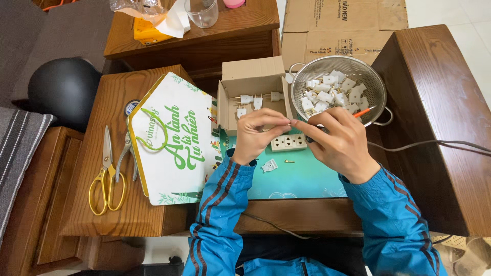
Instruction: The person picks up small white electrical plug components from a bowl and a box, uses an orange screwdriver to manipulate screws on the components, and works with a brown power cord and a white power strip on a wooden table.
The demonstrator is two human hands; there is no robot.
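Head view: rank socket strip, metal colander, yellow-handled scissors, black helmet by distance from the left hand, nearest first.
From the left hand:
1. White socket strip, just right of it, under both hands.
2. Metal colander, up and to the right.
3. Yellow-handled scissors, far left on the wooden stand.
4. Black helmet, farthest, at the upper left.
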